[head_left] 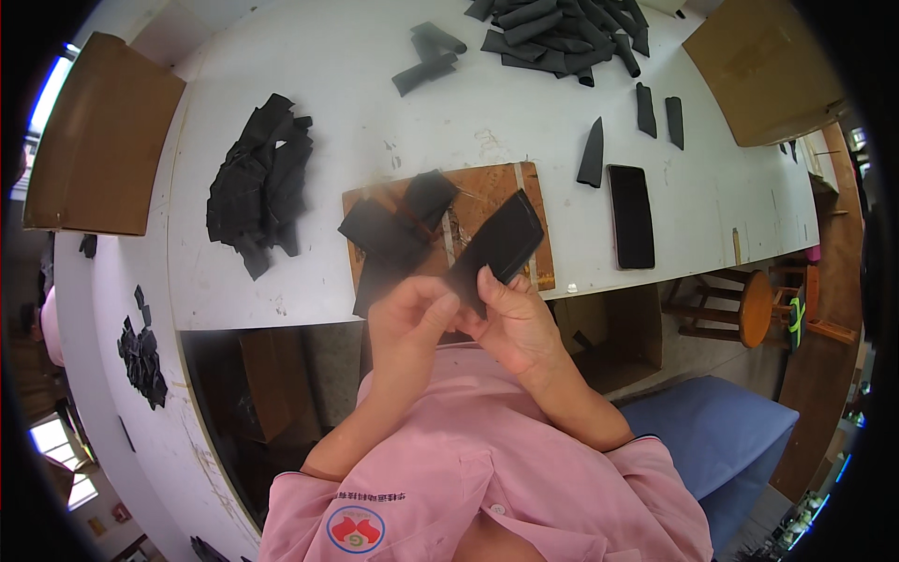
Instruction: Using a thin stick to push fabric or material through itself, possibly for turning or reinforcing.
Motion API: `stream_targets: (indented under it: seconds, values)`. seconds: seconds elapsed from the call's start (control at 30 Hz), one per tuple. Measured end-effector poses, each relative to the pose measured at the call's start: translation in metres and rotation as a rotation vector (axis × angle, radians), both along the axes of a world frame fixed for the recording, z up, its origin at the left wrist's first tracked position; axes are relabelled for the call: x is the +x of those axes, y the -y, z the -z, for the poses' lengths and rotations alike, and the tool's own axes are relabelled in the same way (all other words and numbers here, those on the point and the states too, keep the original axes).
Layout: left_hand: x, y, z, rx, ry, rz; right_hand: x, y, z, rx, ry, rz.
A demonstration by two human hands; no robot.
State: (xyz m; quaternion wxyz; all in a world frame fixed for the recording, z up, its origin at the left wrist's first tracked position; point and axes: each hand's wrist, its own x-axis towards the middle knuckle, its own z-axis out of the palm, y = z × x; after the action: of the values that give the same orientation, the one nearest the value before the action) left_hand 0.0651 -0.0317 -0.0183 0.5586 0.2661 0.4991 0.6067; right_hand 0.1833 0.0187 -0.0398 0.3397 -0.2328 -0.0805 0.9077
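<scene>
**While both hands meet at its near end, a dark strip slants over the board**

As the right hand (515,323) pinches the dark strip (501,239), its thumb lies on top and its fingers bend underneath. The left hand (407,318) is half curled at the strip's near end, thumb and forefinger close together; whether it grips the material cannot be told.

The step in hand seems to be close finger work at that near end. The next move probably calls for a steady right pinch while the left fingertips find the edge.

The strip is above the front right part of the brown board (487,178), on the white table (346,122); contact with the board cannot be judged. Its long axis runs diagonally, from the hands at the lower left to the upper right, so the broad, slanted far end points away from the person and to their right. Other dark pieces (384,234) lie on the board's left side.
</scene>
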Motion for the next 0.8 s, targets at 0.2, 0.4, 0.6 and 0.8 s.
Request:
stream_targets:
  seconds: [0.2, 0.4, 0.6, 0.8]
  values:
    - [0.009, -0.017, 0.0, 0.061, -0.018, 0.005, -0.002, -0.009, 0.002, -0.048, -0.002, 0.139]
    - [0.016, -0.034, -0.008, -0.049, -0.008, 0.049, 0.005, -0.02, -0.002, -0.07, 0.04, 0.162]
    - [0.021, -0.047, -0.003, -0.08, -0.102, 0.095, 0.019, -0.028, 0.017, -0.094, -0.04, 0.105]
    - [0.032, -0.055, -0.006, -0.108, -0.184, 0.044, 0.023, -0.039, 0.009, -0.024, 0.085, 0.161]
